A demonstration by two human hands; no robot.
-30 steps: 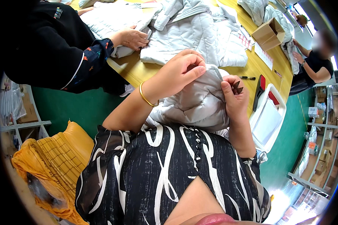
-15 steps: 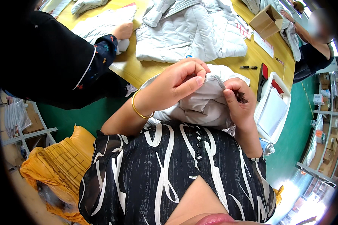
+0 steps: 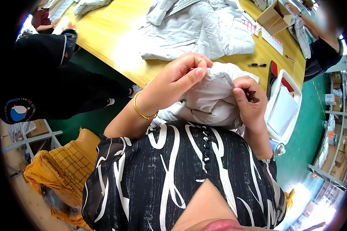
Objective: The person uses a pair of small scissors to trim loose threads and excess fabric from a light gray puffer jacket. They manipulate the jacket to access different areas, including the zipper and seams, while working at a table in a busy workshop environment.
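A light grey garment [image 3: 216, 98] lies bunched against my front at the table's near edge. My left hand [image 3: 183, 75], with a gold bangle [image 3: 139, 109] on the wrist, is closed in a pinch at the garment's upper edge; its fingertips partly hide what they grip. My right hand [image 3: 252, 104] pinches the same garment by a seam between thumb and forefinger. Tucked within the curled fingers of that hand is a small dark brown piece [image 3: 251, 96], whose kind I cannot make out. A taut stretch of seam runs between the two hands.
A grey padded jacket [image 3: 196, 34] lies on the yellow table [image 3: 108, 34]. To the right are a pen [image 3: 257, 65], a red-and-black tool [image 3: 272, 77], a white tray [image 3: 295, 107] with papers, a spray can [image 3: 278, 148] and a cardboard box [image 3: 273, 17]. Co-workers stand left and right.
The co-worker at left has moved back leftward, and the pale garment by that person's hand is gone from the spot. My hands have shifted only slightly, still pinching the garment.
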